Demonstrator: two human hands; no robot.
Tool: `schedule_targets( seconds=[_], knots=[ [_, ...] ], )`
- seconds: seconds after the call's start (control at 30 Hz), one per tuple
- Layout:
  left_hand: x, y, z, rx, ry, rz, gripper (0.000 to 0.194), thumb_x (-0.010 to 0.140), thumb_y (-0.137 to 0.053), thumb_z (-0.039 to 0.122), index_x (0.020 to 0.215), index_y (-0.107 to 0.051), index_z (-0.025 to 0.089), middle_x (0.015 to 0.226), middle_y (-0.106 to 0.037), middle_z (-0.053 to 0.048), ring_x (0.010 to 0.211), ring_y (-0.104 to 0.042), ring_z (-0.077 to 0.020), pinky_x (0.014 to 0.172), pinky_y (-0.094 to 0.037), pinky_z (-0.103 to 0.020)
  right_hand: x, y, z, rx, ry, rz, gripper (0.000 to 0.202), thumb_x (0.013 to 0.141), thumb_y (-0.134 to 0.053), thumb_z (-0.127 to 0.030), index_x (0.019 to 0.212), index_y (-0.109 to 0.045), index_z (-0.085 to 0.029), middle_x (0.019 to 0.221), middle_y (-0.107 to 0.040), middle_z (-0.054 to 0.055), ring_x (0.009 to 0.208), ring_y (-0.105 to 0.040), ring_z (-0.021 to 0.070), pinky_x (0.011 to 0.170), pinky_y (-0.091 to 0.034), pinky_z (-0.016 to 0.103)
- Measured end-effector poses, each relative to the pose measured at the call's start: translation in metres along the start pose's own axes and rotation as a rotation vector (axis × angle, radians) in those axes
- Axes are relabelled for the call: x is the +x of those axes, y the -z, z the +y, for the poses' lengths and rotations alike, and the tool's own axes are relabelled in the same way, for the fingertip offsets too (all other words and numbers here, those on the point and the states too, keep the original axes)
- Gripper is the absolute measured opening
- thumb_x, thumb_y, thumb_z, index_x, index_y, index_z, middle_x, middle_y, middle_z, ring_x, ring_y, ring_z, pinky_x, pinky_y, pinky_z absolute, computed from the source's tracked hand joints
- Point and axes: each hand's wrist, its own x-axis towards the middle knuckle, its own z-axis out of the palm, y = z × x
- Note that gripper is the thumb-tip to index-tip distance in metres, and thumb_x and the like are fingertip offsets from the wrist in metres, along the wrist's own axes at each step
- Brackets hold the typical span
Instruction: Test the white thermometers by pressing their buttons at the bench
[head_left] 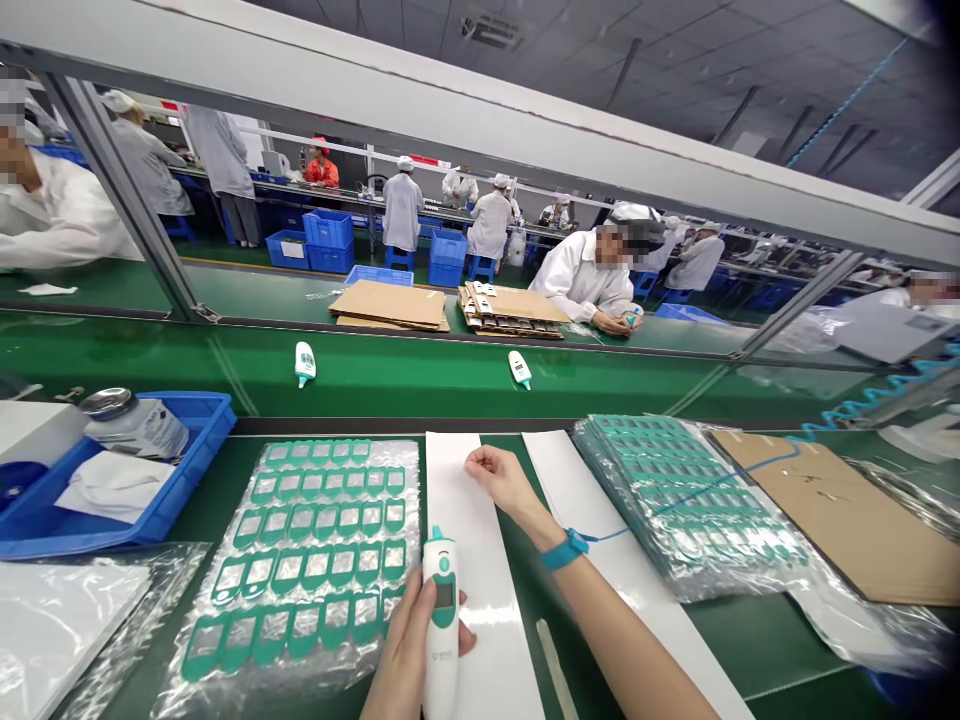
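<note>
My left hand (409, 645) is wrapped round a white and teal handheld device (442, 620) with a small grey screen, its teal tip pointing away from me. My right hand (499, 478), with a blue strap (566, 550) at the wrist, hovers at the far part of a white strip (480, 560); its thumb and fingertips are pinched together, and what they hold, if anything, is too small to make out. Left of the device lies a plastic sheet with rows of teal-framed pieces (311, 567).
A stack of similar teal sheets (675, 490) and cardboard (847, 510) lie at right. A blue tray (187, 450) holds a metal-lidded bottle. Two devices (304, 364) (519, 369) rest on the green belt (405, 385). Across it, a person (589, 270) bends over a device.
</note>
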Motion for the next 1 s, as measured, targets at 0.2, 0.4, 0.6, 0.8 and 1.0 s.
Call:
schedule_targets(
  seconds=[0.2, 0.4, 0.6, 0.8, 1.0],
  knots=[
    [-0.024, -0.004, 0.036, -0.078, -0.058, -0.154, 0.055, 0.085, -0.049, 0.066, 0.09, -0.065, 0.013, 0.051, -0.06, -0.002, 0.047, -0.051, -0.0137, 0.051, -0.043, -0.025, -0.068, -0.025, -0.065, 0.234, -0.051, -0.181, 0.03, 0.073, -0.073, -0.044, 0.071, -0.061, -0.016, 0.063, -0.057, -0.001, 0.056, -0.047, 0.0099, 0.054, -0.039, 0.024],
    [-0.035, 0.002, 0.041, -0.104, -0.129, -0.189, 0.045, 0.087, -0.051, 0.057, 0.071, -0.061, 0.016, 0.055, -0.061, -0.003, 0.051, -0.053, -0.0156, 0.055, -0.043, -0.028, -0.109, -0.058, -0.087, 0.351, -0.119, -0.274, 0.03, 0.079, -0.07, -0.043, 0.072, -0.057, -0.017, 0.062, -0.056, -0.003, 0.047, -0.054, 0.0099, 0.047, -0.039, 0.023],
    [-0.038, 0.004, 0.04, -0.153, -0.15, -0.156, 0.045, 0.089, -0.05, 0.056, 0.07, -0.061, 0.017, 0.054, -0.059, -0.001, 0.051, -0.053, -0.0144, 0.055, -0.042, -0.026, -0.112, -0.069, -0.088, 0.351, -0.133, -0.278, 0.031, 0.08, -0.068, -0.044, 0.073, -0.055, -0.018, 0.059, -0.054, -0.004, 0.041, -0.057, 0.0114, 0.041, -0.04, 0.023],
    [-0.039, 0.005, 0.042, -0.196, -0.157, -0.179, 0.043, 0.089, -0.052, 0.056, 0.073, -0.061, 0.017, 0.055, -0.059, 0.0, 0.051, -0.052, -0.0129, 0.054, -0.042, -0.025, -0.114, -0.07, -0.089, 0.32, -0.107, -0.265, 0.028, 0.083, -0.066, -0.042, 0.074, -0.054, -0.018, 0.056, -0.053, -0.005, 0.041, -0.058, 0.0118, 0.041, -0.042, 0.022],
    [-0.037, 0.007, 0.041, -0.17, -0.177, -0.176, 0.041, 0.09, -0.05, 0.055, 0.075, -0.06, 0.018, 0.055, -0.059, 0.0, 0.051, -0.052, -0.0143, 0.054, -0.042, -0.027, -0.116, -0.072, -0.087, 0.286, -0.087, -0.26, 0.025, 0.085, -0.064, -0.039, 0.075, -0.054, -0.018, 0.057, -0.053, -0.005, 0.041, -0.058, 0.0119, 0.043, -0.042, 0.022]
  ],
)
